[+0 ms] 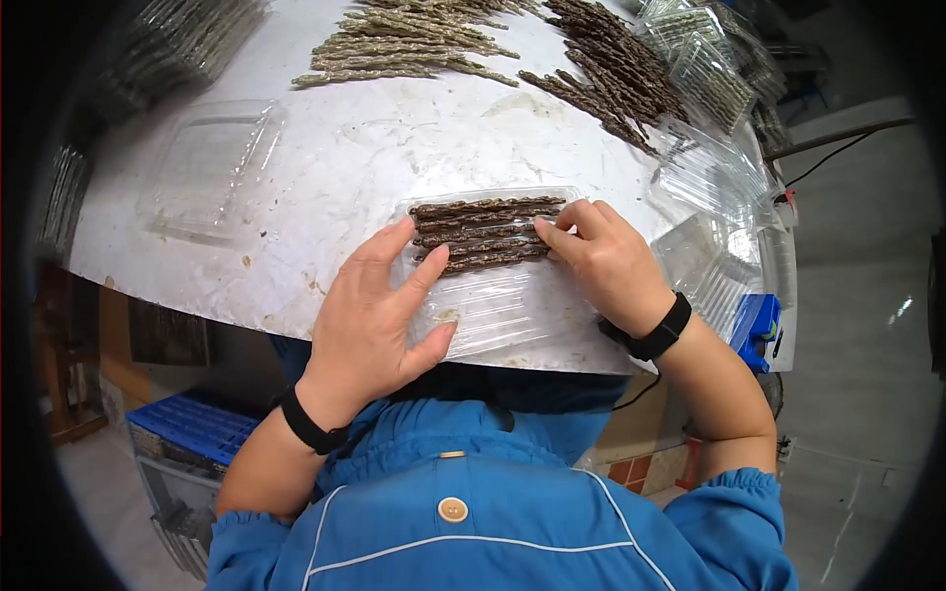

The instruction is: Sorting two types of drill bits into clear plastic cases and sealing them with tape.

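So the dark twisted sticks (483, 236) are lying side by side in the far part of a clear ridged tray (493, 307), right between the 2 hands. Left hand (370, 305) is at their left ends, thumb and fingers spread apart. Right hand (613, 258) has bent fingertips at the right ends, can't tell if they're pinching any. Tray's on a white table (335, 158), 2 stick piles (409, 44) farther back.

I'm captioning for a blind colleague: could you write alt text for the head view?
A person's left hand and right hand are at opposite ends of dark twisted sticks in a clear plastic tray on a white table. Beyond lie a pale stick pile and a dark stick pile, with more clear trays at right.
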